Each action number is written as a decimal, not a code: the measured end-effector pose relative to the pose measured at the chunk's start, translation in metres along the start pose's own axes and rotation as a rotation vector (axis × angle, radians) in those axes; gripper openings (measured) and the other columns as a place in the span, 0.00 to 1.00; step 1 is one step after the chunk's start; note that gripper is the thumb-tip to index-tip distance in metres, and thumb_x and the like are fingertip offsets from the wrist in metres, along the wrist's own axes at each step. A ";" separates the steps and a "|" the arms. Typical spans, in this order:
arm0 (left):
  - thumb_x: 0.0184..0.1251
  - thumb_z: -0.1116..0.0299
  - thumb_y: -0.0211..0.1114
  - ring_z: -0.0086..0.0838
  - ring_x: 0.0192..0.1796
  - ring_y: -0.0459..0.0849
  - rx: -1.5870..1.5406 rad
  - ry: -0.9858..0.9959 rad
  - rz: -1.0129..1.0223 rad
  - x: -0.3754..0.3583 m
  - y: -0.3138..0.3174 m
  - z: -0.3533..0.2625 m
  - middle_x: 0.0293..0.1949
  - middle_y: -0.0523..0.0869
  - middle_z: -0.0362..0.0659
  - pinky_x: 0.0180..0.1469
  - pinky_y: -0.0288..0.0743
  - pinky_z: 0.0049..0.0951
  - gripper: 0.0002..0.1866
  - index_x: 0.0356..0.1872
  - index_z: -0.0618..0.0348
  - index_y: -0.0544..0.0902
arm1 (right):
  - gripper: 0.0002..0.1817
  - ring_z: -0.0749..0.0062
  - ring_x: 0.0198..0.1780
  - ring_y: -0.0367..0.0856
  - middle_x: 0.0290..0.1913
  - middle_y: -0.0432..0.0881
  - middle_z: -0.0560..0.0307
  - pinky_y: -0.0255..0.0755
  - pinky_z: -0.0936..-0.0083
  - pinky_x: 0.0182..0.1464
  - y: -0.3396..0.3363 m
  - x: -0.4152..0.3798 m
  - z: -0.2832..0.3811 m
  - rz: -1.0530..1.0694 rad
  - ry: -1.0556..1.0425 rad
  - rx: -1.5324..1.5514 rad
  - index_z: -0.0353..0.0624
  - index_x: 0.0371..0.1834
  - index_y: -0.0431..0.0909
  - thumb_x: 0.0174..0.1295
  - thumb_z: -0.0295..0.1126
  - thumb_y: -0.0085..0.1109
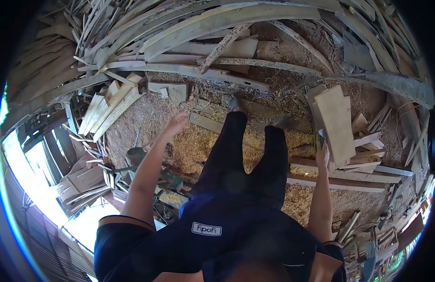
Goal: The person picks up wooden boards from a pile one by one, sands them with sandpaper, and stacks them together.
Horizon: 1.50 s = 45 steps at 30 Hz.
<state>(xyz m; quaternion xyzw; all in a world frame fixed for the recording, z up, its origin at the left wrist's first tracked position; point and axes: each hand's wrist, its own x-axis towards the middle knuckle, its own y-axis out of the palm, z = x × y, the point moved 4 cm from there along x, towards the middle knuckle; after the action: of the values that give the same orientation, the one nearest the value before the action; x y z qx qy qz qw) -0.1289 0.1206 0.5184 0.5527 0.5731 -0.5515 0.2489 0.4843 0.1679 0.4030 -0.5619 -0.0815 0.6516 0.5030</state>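
While the camera looks steeply down over the person's own body, both arms extend forward above a floor [180, 145] covered in sawdust and shavings. Left hand [176, 124]: raised clear of the ground, fingers loosely curled, nothing seen in its grip; it hangs over the sawdust, near a short plank [205, 123] lying flat beside the left foot. Right hand [323, 155]: closed around a small dark object [321, 137] that projects above the fist; what the object is cannot be told at this size. This hand sits just beside a stack of flat pale boards [337, 123], at the stack's near edge; contact with the boards cannot be confirmed.

Legs in dark trousers stand between the two hands, feet on the sawdust. Long timbers [342, 181] lie across the floor below the right hand. A bundle of pale slats [109, 105] lies to the left of the left hand, well apart from it. Curved offcuts and long strips [217, 21] are heaped along the far side.
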 end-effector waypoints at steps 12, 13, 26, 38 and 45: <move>0.71 0.61 0.54 0.33 0.54 0.79 0.142 0.398 0.349 -0.034 0.226 -0.130 0.54 0.78 0.50 0.55 0.73 0.32 0.24 0.65 0.56 0.65 | 0.21 0.40 0.50 0.75 0.46 0.78 0.37 0.66 0.54 0.49 -0.061 0.044 -0.102 -0.012 -0.024 -0.052 0.37 0.50 0.73 0.66 0.43 0.45; 0.72 0.61 0.53 0.33 0.55 0.79 0.106 0.420 0.355 -0.039 0.233 -0.138 0.54 0.77 0.51 0.55 0.73 0.32 0.23 0.65 0.56 0.65 | 0.20 0.41 0.47 0.76 0.43 0.78 0.35 0.68 0.55 0.47 -0.056 0.049 -0.119 -0.005 0.031 -0.085 0.37 0.48 0.74 0.65 0.44 0.46; 0.67 0.62 0.57 0.39 0.51 0.82 0.543 0.356 0.169 -0.010 0.199 -0.091 0.48 0.82 0.50 0.52 0.75 0.36 0.22 0.60 0.55 0.70 | 0.21 0.40 0.53 0.73 0.53 0.74 0.38 0.67 0.55 0.54 -0.021 0.057 -0.059 -0.017 -0.131 0.091 0.43 0.57 0.70 0.65 0.41 0.47; 0.67 0.60 0.56 0.32 0.45 0.83 0.506 0.510 0.330 0.137 0.269 -0.215 0.43 0.84 0.45 0.48 0.75 0.31 0.19 0.57 0.54 0.74 | 0.15 0.60 0.30 0.78 0.23 0.75 0.48 0.68 0.67 0.33 0.028 -0.004 -0.102 -0.233 0.320 0.597 0.37 0.44 0.74 0.65 0.39 0.50; 0.67 0.64 0.56 0.25 0.41 0.82 0.485 0.497 0.471 0.172 0.312 -0.245 0.43 0.83 0.43 0.46 0.74 0.27 0.18 0.56 0.56 0.74 | 0.18 0.51 0.59 0.68 0.57 0.71 0.45 0.63 0.62 0.58 0.043 -0.013 -0.121 -0.616 0.418 0.359 0.43 0.60 0.70 0.68 0.31 0.45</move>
<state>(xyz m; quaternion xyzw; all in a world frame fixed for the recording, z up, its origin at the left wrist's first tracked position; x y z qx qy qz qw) 0.1887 0.3361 0.3191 0.8273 0.3272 -0.4486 0.0850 0.5568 0.0820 0.3391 -0.5347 -0.0268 0.3464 0.7703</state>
